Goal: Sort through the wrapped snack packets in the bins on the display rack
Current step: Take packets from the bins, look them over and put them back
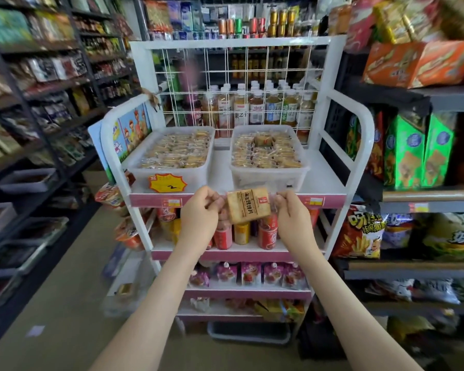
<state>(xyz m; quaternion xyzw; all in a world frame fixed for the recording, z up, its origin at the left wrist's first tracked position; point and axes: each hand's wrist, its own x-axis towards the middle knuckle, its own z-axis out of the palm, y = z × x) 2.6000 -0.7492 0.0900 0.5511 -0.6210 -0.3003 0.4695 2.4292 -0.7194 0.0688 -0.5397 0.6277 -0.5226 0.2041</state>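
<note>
A tan wrapped snack packet (248, 205) with dark lettering is held in front of the white display rack (356, 145), just below its top shelf. My left hand (202, 212) pinches the packet's clear left end and my right hand (291, 212) pinches its right end. Behind it, on the top shelf, stand two clear plastic bins. The left bin (172, 174) and the right bin (268, 178) are both full of several similar wrapped packets. A yellow price tag (167, 183) sticks to the left bin's front.
Red and yellow cans (241, 232) fill the rack's second shelf and pink pouches (249, 274) the third. Drink bottles (255, 107) stand behind the wire grid. Stocked shelves flank the rack on both sides, with chip bags (359, 231) at the right. A narrow aisle floor runs lower left.
</note>
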